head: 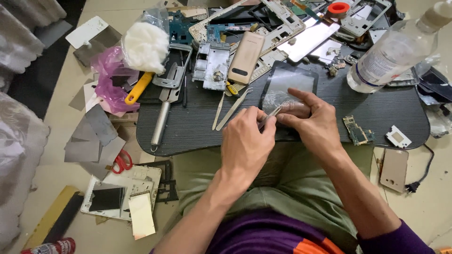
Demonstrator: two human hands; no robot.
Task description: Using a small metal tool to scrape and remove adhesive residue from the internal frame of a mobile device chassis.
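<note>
Red-handled scissors (pixel 122 162) lie on the floor, a clear plastic bottle (pixel 395 49) on the dark mat (pixel 197 127)

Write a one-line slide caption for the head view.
Left hand works a thin metal tool on a dark glass panel steadied by the right hand.

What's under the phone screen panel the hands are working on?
The screen panel lies on the dark ribbed mat. The right hand and left hand cover its near edge, so what is beneath there is hidden.
</note>
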